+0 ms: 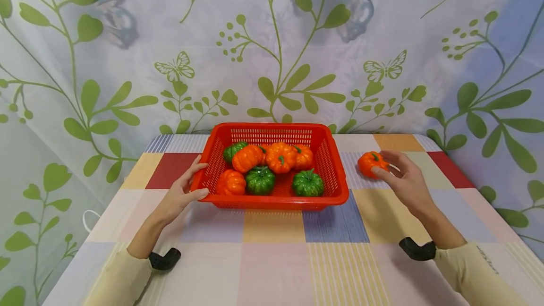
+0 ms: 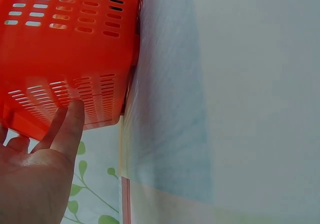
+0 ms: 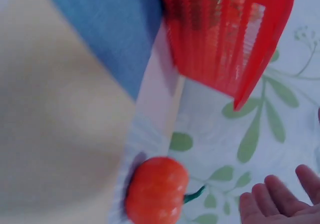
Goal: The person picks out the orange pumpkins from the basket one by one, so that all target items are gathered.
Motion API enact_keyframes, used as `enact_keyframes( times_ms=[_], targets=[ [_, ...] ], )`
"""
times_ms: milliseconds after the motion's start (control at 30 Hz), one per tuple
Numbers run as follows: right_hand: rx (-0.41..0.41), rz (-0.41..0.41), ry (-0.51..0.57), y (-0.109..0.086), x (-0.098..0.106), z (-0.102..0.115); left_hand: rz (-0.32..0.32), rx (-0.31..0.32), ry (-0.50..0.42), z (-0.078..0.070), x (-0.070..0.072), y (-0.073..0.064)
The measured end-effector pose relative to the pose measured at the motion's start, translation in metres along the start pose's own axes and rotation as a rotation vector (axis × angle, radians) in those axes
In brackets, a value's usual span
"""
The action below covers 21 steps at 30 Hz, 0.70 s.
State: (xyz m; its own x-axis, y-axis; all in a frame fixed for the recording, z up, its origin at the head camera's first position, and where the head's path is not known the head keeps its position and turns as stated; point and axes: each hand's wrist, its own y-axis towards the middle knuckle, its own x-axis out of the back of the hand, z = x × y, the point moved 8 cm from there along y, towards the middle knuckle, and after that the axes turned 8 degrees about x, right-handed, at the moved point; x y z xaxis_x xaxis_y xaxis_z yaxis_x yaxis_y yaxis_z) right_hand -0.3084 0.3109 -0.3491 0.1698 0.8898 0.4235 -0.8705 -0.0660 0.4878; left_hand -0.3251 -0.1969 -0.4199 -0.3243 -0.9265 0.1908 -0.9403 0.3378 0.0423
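A red plastic basket (image 1: 272, 202) with slotted walls sits on the table, holding several small orange pumpkins (image 1: 281, 157) and green pumpkins (image 1: 308, 183). My left hand (image 1: 180, 192) grips its left rim, thumb and a finger over the edge. In the left wrist view, other fingers (image 2: 70, 129) of it lie against the outer wall. To the right of the basket, one orange pumpkin (image 1: 371, 164) with a green stem rests on the cloth. My right hand (image 1: 403, 181) is beside it, fingers spread and loosely bent. The right wrist view shows these fingers (image 3: 277, 196) apart from this pumpkin (image 3: 157, 191).
A patchwork-patterned tablecloth (image 1: 272, 268) covers the table. Behind it hangs a pale curtain (image 1: 272, 60) printed with green leaves and butterflies. Black straps with camera mounts (image 1: 165, 259) sit at both wrists. A white cord (image 1: 87, 221) loops beside the table's left edge.
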Motion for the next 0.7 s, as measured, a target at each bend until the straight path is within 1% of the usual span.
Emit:
enact_keyframes(
  times_ms=[133, 300, 433, 700],
  targets=[
    [0.081, 0.007, 0.096, 0.002, -0.011, 0.019, 0.000, -0.006, 0.004, -0.001, 0.000, 0.000],
    [0.104, 0.049, 0.174, 0.003, -0.023, 0.034, 0.003, -0.006, -0.010, 0.000, -0.001, 0.000],
    [0.125, 0.085, 0.199, 0.003, -0.031, 0.043, 0.007, -0.007, -0.023, -0.001, -0.001, 0.000],
    [0.191, 0.134, 0.196, 0.001, -0.047, 0.058, 0.011, -0.010, -0.032, 0.000, 0.000, 0.000]
  ],
)
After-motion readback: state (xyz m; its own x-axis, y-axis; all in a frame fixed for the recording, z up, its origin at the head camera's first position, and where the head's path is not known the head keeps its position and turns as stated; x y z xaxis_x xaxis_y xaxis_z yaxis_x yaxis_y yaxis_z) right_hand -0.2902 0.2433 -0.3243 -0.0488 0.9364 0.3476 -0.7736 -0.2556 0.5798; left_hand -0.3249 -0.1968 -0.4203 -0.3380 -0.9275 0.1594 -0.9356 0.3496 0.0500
